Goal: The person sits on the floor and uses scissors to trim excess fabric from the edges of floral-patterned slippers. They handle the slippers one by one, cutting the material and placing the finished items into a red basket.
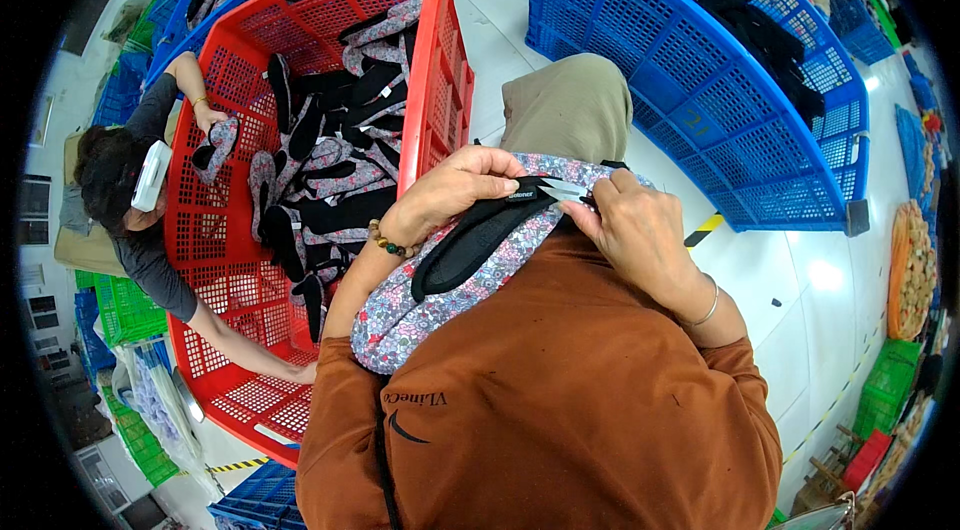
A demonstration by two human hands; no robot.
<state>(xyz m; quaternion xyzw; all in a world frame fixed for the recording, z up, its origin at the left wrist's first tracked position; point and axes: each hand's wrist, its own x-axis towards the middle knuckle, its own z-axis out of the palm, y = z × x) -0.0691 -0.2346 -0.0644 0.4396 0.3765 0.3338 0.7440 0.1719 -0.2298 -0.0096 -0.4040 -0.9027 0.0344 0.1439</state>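
A floral slipper (385, 325) with a black lining and a small dark label lies slantwise across my lap. My left hand (450, 192) pinches its black edge beside the label, thumb on top. Small thread snips (566, 190) are in my right hand (640, 235), whose fingers are closed around the grip. The bright blades point left and lie at the black edge, just right of the label. More floral fabric (575, 168) shows behind the blades; whether it belongs to the same slipper I cannot tell.
At my left stands a red crate (435, 80) with many floral and black slippers (335, 155). Across it a co-worker (150, 220) leans in, one hand holding a floral slipper (214, 150). A large blue crate (690, 90) with black items (740, 15) stands front right.
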